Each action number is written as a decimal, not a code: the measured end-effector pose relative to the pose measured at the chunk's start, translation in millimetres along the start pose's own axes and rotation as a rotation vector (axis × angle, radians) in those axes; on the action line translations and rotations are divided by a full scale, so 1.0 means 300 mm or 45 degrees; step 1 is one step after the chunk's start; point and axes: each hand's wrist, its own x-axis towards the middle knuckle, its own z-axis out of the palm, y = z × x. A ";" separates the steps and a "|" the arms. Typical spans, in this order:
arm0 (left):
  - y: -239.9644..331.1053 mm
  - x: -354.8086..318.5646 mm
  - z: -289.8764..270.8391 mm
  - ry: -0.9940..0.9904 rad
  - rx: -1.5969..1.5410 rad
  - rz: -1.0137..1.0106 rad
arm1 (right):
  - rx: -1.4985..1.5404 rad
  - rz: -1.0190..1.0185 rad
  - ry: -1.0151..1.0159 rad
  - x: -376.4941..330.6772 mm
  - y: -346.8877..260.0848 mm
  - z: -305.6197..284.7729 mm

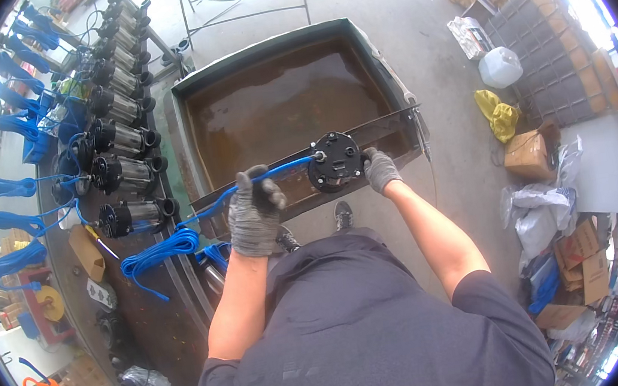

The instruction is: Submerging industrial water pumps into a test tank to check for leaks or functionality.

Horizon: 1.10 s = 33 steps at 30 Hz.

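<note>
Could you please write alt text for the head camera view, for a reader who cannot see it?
Seen from above, a person in grey work gloves holds a round black pump over a metal tank of brown water, the right hand on the pump and the left hand gripping its blue cable. A row of similar pumps lies on a bench at the left.

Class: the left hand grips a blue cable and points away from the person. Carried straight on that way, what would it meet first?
Probably the tank of brown water: the left hand already sits at its near rim, though depth is unclear.
</note>
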 end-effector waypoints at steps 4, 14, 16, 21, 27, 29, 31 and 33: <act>0.125 -0.043 -0.113 0.209 -0.100 0.268 | 0.161 -0.109 -0.013 -0.015 -0.083 -0.088; 0.164 -0.144 -0.524 1.095 0.383 0.580 | -0.111 -0.406 -0.394 -0.153 -0.615 -0.169; 0.169 -0.148 -0.513 1.039 0.421 0.533 | -0.112 -0.406 -0.344 -0.147 -0.619 -0.160; 0.231 -0.196 -0.345 0.781 0.358 0.604 | 0.206 -0.340 -0.361 -0.059 -0.430 -0.169; 0.167 -0.151 -0.077 0.251 0.416 0.447 | 0.242 -0.391 -0.187 0.023 -0.132 -0.076; 0.102 -0.113 -0.017 0.193 0.654 0.340 | -0.002 -0.246 0.044 0.020 -0.071 -0.026; 0.036 -0.050 0.020 0.166 0.480 0.240 | -0.015 -0.205 -0.006 0.034 -0.040 0.016; 0.017 -0.025 0.022 0.107 0.314 0.150 | -0.043 -0.132 -0.029 0.043 -0.019 0.036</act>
